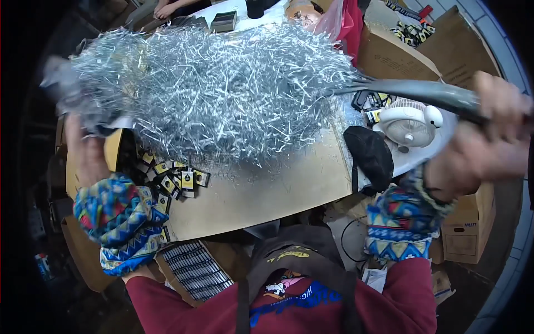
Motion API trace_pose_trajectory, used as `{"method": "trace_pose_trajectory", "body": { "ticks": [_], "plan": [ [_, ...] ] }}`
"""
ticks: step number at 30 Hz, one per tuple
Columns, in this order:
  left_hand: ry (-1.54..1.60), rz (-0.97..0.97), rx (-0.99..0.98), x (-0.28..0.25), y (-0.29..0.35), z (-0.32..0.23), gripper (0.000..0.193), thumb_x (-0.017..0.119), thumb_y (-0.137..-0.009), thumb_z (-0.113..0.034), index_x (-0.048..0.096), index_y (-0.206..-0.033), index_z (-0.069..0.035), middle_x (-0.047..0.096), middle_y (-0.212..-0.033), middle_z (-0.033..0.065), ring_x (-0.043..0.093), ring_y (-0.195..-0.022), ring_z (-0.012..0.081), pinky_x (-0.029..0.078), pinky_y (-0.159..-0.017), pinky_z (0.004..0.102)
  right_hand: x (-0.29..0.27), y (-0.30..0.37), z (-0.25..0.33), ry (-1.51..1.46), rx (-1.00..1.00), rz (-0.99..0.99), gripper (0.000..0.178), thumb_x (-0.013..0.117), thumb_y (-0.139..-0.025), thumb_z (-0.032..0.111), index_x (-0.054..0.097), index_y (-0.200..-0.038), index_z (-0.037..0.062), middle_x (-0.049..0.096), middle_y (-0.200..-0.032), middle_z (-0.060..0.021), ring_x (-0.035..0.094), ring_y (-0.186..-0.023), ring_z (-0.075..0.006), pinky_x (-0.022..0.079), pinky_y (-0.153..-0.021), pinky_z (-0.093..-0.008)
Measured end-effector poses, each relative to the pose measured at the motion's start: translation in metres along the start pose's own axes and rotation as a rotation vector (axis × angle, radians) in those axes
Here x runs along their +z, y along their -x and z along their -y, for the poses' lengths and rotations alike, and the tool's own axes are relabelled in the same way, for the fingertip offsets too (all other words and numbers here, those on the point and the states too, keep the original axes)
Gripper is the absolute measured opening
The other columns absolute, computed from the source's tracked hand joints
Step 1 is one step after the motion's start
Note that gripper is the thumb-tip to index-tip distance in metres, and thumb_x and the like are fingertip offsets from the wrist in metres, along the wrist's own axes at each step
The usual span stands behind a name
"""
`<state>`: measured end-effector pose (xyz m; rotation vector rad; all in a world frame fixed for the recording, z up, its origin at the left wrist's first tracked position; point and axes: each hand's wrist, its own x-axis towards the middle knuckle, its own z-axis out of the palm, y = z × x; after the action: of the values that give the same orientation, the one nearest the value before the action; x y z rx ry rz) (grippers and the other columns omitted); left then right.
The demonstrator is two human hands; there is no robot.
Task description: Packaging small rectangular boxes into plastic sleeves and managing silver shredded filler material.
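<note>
A large heap of thin silvery metal pieces (233, 89) spreads across the table, apparently inside a clear plastic bag. From its right end, a grey, stretched and twisted bag end (423, 92) runs taut to my right hand (495, 122). That hand is raised, blurred by motion and closed around the plastic. At the heap's left end, my left hand (89, 153) is upright beside crumpled grey plastic (83, 97). Blur smears its fingers and the plastic partly hides them, so its grip is unclear. Patterned blue sleeve covers are on both my forearms.
Small black-and-yellow packets (181, 179) lie by the wooden tabletop's (267, 195) left edge. On the right are a black cloth item (367, 158), a white fan (409, 128) and a cardboard box (389, 53). Below sits a carton of slim packed pieces (197, 273). Another person's hands (167, 8) show behind.
</note>
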<state>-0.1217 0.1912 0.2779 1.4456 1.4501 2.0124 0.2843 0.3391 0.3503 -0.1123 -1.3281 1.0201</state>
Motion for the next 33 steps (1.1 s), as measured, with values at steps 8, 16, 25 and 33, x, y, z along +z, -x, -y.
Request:
{"method": "trace_pose_trajectory", "body": {
  "ticks": [8,16,25,33],
  "plan": [
    [0.068,-0.307,-0.897,0.022,0.041,0.117,0.036,0.065,-0.086,-0.007,0.055,-0.119,0.003,0.065,-0.103,0.0148,0.067,-0.082,0.0236,0.057,-0.072,0.0376,-0.012,0.122,-0.159,0.314,0.175,-0.308,0.013,0.056,-0.090,0.007,0.052,-0.080,0.0126,0.044,-0.058,0.0055,0.039,-0.043,-0.0054,0.036,-0.044,-0.0213],
    [0.014,-0.085,-0.276,0.016,0.014,0.045,0.031,0.058,-0.091,-0.011,0.055,-0.116,0.008,0.065,-0.102,0.0164,0.068,-0.082,0.0270,0.059,-0.070,0.0352,0.019,0.027,-0.076,0.041,0.196,-0.219,0.030,0.048,-0.100,0.025,0.043,-0.071,0.0171,0.031,-0.049,0.0051,0.028,-0.037,-0.0080,0.026,-0.038,-0.0262],
    [0.388,-0.227,-0.500,0.011,-0.032,-0.016,0.031,0.051,-0.094,-0.016,0.049,-0.118,0.004,0.065,-0.094,0.0156,0.068,-0.073,0.0202,0.062,-0.059,0.0323,0.031,-0.022,-0.054,0.126,0.088,-0.175,0.028,0.050,-0.097,0.016,0.048,-0.069,0.0118,0.037,-0.052,0.0067,0.032,-0.039,-0.0049,0.025,-0.037,-0.0232],
    [0.388,-0.392,-0.807,0.003,0.025,0.114,0.032,0.064,-0.086,-0.008,0.058,-0.114,0.005,0.067,-0.102,0.0136,0.068,-0.085,0.0225,0.057,-0.073,0.0343,0.014,0.074,-0.125,0.218,0.276,-0.328,0.023,0.061,-0.092,0.011,0.046,-0.075,0.0140,0.034,-0.047,0.0060,0.032,-0.034,-0.0068,0.028,-0.035,-0.0248]
  ]
}}
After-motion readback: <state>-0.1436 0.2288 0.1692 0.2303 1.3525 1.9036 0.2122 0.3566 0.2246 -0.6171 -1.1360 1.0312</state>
